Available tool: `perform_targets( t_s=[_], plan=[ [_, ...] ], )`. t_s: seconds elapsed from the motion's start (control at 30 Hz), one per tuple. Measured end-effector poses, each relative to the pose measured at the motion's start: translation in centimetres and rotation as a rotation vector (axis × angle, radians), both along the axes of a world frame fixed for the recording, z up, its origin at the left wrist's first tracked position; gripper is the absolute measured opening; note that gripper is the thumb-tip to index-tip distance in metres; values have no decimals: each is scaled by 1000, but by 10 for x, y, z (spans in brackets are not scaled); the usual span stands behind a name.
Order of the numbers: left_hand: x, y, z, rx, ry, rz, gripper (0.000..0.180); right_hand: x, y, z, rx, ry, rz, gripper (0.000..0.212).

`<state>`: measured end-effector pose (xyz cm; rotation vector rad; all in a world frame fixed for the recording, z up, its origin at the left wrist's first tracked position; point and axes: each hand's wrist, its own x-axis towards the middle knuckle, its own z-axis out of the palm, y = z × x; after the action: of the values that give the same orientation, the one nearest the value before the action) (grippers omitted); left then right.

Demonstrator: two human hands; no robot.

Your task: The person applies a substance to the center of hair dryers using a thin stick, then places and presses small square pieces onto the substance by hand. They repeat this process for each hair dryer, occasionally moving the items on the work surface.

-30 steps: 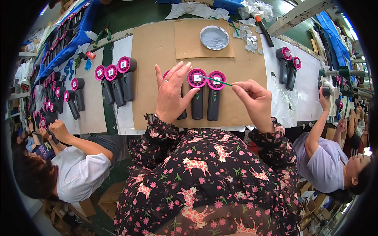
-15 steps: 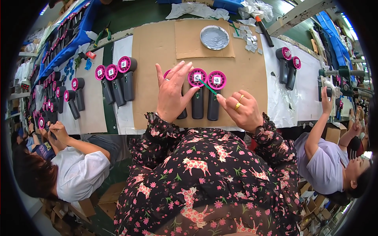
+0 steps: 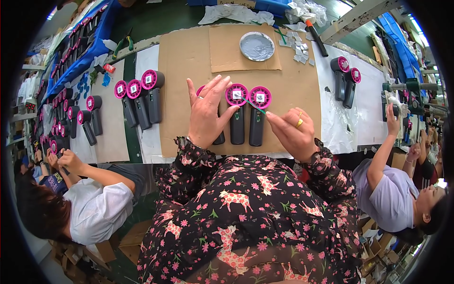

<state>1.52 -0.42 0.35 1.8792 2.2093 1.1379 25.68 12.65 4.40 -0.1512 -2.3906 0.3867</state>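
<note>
Three black handheld fans point(image 3: 237, 120) with pink round heads lie side by side at the near edge of the cardboard sheet point(image 3: 184, 61). Left hand point(image 3: 206, 113) rests flat, fingers spread, over the leftmost one, gripping nothing. Right hand point(image 3: 291, 132) pinches a thin green tool point(image 3: 250, 103), tip at the middle head. Beyond them on the cardboard: round metal dish point(image 3: 257, 46). Risk, as I judge it: the tool slips off the small centre sticker, or the unpinned fans roll.

place: factory assembly line | signs: long bench point(image 3: 142, 57) — rows of pink-headed handheld fans point(image 3: 137, 97) | seated workers point(image 3: 90, 208) on both sides
</note>
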Motion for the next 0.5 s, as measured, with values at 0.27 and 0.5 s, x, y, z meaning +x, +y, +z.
perform_targets(
  t_s=[0.27,0.5],
  plan=[
    [0,0,1,-9,3,1,77,-3,-9,-6,-412,71,-192,23],
    [0,0,-1,-1,-7,2,78,0,-5,-3,-777,-6,-281,14]
  ],
)
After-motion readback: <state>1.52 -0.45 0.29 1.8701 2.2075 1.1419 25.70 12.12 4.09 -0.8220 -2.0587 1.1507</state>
